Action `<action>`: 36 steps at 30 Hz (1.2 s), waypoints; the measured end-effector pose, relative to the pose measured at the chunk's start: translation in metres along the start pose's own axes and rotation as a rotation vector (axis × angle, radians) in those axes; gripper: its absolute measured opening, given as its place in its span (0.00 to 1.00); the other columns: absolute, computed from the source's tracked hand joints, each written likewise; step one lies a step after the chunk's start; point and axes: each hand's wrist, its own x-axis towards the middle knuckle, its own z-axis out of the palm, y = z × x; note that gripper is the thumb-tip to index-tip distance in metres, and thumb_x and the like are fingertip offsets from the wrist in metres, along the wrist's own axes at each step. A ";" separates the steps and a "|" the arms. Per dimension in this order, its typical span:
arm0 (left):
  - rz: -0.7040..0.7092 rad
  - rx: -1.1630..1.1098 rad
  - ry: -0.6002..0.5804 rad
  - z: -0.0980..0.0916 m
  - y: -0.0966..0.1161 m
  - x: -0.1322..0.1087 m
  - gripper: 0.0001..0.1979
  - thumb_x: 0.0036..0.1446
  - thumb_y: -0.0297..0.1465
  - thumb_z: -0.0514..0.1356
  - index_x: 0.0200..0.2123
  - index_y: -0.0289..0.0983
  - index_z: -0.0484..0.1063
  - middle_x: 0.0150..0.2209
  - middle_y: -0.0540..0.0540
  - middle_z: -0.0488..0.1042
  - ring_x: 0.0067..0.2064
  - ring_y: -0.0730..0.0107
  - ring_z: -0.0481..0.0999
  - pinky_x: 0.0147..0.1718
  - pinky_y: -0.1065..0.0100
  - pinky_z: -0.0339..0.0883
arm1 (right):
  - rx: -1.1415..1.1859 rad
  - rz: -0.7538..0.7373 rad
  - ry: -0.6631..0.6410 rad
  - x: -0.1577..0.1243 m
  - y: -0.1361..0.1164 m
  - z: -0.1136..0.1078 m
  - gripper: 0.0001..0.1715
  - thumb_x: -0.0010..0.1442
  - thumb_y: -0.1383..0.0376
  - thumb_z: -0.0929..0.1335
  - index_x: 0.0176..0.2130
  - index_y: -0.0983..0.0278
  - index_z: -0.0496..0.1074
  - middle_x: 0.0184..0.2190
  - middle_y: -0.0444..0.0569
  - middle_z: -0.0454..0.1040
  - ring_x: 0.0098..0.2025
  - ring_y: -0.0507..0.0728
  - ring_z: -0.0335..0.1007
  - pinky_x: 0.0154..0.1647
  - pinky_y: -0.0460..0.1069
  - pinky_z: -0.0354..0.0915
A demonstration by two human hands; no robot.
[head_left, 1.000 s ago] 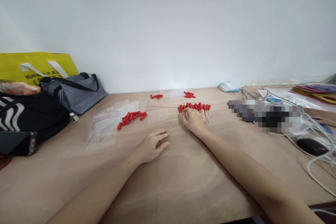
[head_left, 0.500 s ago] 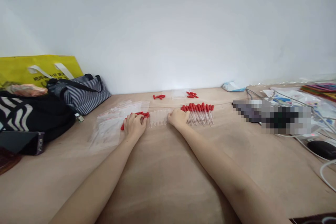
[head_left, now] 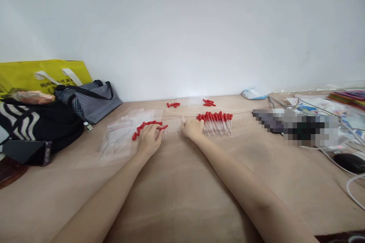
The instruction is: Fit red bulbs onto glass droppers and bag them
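Observation:
My left hand (head_left: pixel 150 139) pinches a red rubber bulb (head_left: pixel 163 127) between thumb and fingertips. Behind and beside that hand lie several more red rubber bulbs (head_left: pixel 142 125). My right hand (head_left: pixel 192 127) is closed on a clear thin tube (head_left: pixel 183 119), whose upper end sticks up past the fingers. Between the two hands a row of clear tubes (head_left: pixel 172 128) lies side by side on the table. To the right of my right hand rest several droppers (head_left: pixel 217 123), clear tubes with red bulbs on their upper ends.
Clear zip bags (head_left: pixel 118 136) lie left of my left hand. Further back are more red bulbs (head_left: pixel 173 104) and tubes (head_left: pixel 194 101) near the wall. Bags (head_left: pixel 88 100) stand at left; cables, a black mouse (head_left: pixel 350 162) and a blurred dark object (head_left: pixel 308 128) lie at right.
My left hand has drawn a red bulb from the pile and moved slightly right with it. A tube now shows upright in my right hand.

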 end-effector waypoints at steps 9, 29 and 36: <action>0.188 -0.382 -0.312 0.001 0.052 -0.025 0.06 0.52 0.27 0.54 0.35 0.36 0.67 0.31 0.48 0.71 0.34 0.69 0.70 0.36 0.67 0.64 | 0.272 -0.506 0.171 -0.057 0.088 -0.011 0.12 0.59 0.69 0.56 0.39 0.68 0.64 0.34 0.54 0.71 0.36 0.57 0.65 0.38 0.50 0.57; 0.109 -0.519 -0.340 0.013 0.060 -0.020 0.06 0.56 0.29 0.50 0.34 0.37 0.66 0.32 0.50 0.71 0.35 0.69 0.70 0.35 0.68 0.62 | 0.307 -0.604 0.232 -0.086 0.097 -0.016 0.09 0.59 0.68 0.59 0.36 0.64 0.67 0.29 0.46 0.70 0.31 0.52 0.63 0.40 0.51 0.49; 0.110 -0.621 -0.379 0.007 0.063 -0.022 0.07 0.59 0.32 0.47 0.38 0.38 0.63 0.33 0.50 0.71 0.34 0.71 0.70 0.34 0.70 0.62 | 0.318 -0.613 0.278 -0.088 0.095 -0.018 0.08 0.58 0.68 0.60 0.36 0.64 0.67 0.27 0.43 0.72 0.25 0.49 0.62 0.40 0.50 0.48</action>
